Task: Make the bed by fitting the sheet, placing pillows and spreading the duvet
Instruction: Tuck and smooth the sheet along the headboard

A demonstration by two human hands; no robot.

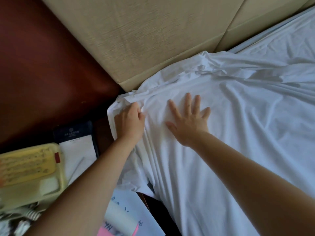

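A white sheet [238, 116] covers the mattress, bunched and wrinkled at the head corner beside the beige padded headboard [136, 40]. My left hand [130, 123] grips a fold of the sheet at the corner's edge, fingers curled into the cloth. My right hand [189, 121] lies flat on the sheet just right of it, fingers spread and pressing down. No pillows or duvet are in view.
A dark wooden nightstand [51, 74] stands left of the bed. On it are a yellowish telephone [29, 169], a notepad in a dark holder [78, 147] and papers [126, 210] near the bottom edge. A strip of mattress edge [265, 40] shows by the headboard.
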